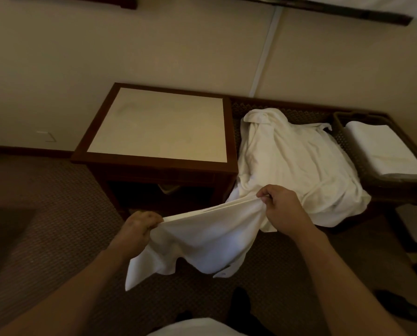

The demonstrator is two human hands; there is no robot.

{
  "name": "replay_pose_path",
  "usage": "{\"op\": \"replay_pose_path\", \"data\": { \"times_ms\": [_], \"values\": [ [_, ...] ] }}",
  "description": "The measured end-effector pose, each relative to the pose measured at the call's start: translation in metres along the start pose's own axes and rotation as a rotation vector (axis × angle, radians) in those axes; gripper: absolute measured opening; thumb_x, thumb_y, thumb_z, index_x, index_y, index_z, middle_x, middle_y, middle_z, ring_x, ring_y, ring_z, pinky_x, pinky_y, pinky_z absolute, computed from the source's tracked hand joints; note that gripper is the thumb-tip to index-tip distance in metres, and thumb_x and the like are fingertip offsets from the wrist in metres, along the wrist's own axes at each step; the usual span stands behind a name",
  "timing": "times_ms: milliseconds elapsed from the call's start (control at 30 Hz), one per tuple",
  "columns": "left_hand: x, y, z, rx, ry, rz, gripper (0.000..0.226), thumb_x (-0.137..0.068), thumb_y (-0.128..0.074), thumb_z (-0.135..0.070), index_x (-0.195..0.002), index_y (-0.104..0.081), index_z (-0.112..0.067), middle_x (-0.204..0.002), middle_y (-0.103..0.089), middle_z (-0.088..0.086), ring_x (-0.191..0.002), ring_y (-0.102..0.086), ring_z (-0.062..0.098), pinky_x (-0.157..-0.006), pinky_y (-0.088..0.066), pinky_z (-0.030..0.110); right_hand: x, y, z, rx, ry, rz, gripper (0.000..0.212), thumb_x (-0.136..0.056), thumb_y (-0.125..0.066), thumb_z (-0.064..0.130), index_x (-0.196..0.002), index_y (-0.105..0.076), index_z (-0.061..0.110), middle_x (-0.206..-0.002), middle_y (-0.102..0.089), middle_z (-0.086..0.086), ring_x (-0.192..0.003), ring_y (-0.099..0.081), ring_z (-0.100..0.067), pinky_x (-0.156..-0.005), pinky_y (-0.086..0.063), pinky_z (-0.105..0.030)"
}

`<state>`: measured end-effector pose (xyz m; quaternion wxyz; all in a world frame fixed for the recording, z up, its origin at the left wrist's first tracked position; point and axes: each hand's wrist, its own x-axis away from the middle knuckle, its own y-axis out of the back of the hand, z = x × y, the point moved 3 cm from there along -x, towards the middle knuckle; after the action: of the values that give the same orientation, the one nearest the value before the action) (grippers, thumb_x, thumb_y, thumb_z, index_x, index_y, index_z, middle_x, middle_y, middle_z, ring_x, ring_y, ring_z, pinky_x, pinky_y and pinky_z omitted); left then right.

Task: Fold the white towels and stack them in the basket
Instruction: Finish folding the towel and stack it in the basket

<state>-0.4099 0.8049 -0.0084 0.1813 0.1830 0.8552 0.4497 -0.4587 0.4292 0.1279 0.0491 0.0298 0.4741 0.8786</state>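
Stretching a white towel [202, 238] by its top edge, well in front of the body and above the carpet [45, 214]. Left hand [139, 226] curled tight round one end of that edge, knuckles up; right hand [282, 207] pinching the other end, thumb and fingers closed on bunched cloth. Held taut between the two grips, probably so the edge ran straight and the rest could hang free and shed its creases before the first fold. Lower part drooping unevenly, one corner dangling down on the left, so not yet squared.

Behind, on a dark woven bench [287, 110], lay a loose heap of white towels [299, 161], unfolded and spilling over the front edge; likely kept there within easy reach of the right hand. Whether the held towel touched the heap near the right hand could not be told. At the far right of the bench stood the basket [343, 117], dark, with a neat stack of folded towels [381, 154] already inside, flat and aligned with its walls, leaving room on top for more. Left of the bench stood a wooden side table [154, 161] with a pale bare top [159, 127], a plausible folding surface, though unused. Task judged partly done: some towels stacked, a heap waiting, one in hand at the very start of folding.
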Motion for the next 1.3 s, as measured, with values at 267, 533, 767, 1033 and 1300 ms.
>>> {"op": "replay_pose_path", "data": {
  "times_ms": [267,533,767,1033,1300],
  "values": [
    [-0.003,-0.006,0.008,-0.035,0.115,0.044,0.026,-0.095,-0.064,-0.007,-0.117,-0.075,-0.015,-0.110,-0.074,0.000,-0.094,-0.051,0.011,-0.085,-0.040,0.028,0.010,-0.003,0.005,0.003,0.065,-0.140,0.011,-0.086,-0.067,0.002,-0.092,-0.070,0.010,-0.083,-0.062,0.004,-0.074,-0.056,-0.007,-0.069,-0.040,-0.009],
    [-0.012,0.011,-0.003,0.206,0.355,-0.166,0.018,-0.094,-0.068,-0.015,-0.111,-0.066,-0.020,-0.094,-0.069,-0.008,-0.088,-0.065,0.010,-0.076,-0.051,0.029,0.007,-0.009,0.000,0.097,0.140,-0.251,0.028,-0.092,-0.060,0.000,-0.120,-0.064,0.002,-0.107,-0.066,-0.011,-0.089,-0.059,-0.017,-0.082,-0.044,-0.021],
    [-0.028,-0.011,0.006,0.013,0.346,0.058,0.027,-0.102,-0.053,-0.015,-0.124,-0.068,-0.019,-0.106,-0.062,0.004,-0.101,-0.058,0.024,-0.088,-0.048,0.040,0.000,-0.027,0.017,-0.148,0.053,-0.468,0.035,-0.095,-0.039,-0.005,-0.124,-0.058,0.000,-0.114,-0.055,-0.009,-0.101,-0.045,0.000,-0.095,-0.032,0.000],
    [-0.031,-0.017,0.001,0.019,0.404,-0.098,0.017,-0.102,-0.045,-0.022,-0.101,-0.062,-0.022,-0.096,-0.058,-0.003,-0.087,-0.058,0.019,-0.078,-0.049,0.041,-0.025,-0.022,0.032,-0.494,-0.134,-0.727,0.039,-0.100,-0.041,-0.005,-0.129,-0.062,0.011,-0.120,-0.058,0.009,-0.108,-0.051,0.013,-0.097,-0.035,-0.002],
    [-0.041,-0.006,0.011,0.159,0.432,-0.267,0.035,-0.092,-0.049,0.009,-0.108,-0.068,-0.015,-0.099,-0.056,0.001,-0.087,-0.054,0.016,-0.075,-0.043,0.033,-0.046,-0.035,0.012,-0.655,-0.291,-0.581,0.021,-0.105,-0.047,0.011,-0.119,-0.061,0.018,-0.112,-0.062,0.007,-0.104,-0.057,-0.005,-0.094,-0.045,-0.017]
  ]
}}
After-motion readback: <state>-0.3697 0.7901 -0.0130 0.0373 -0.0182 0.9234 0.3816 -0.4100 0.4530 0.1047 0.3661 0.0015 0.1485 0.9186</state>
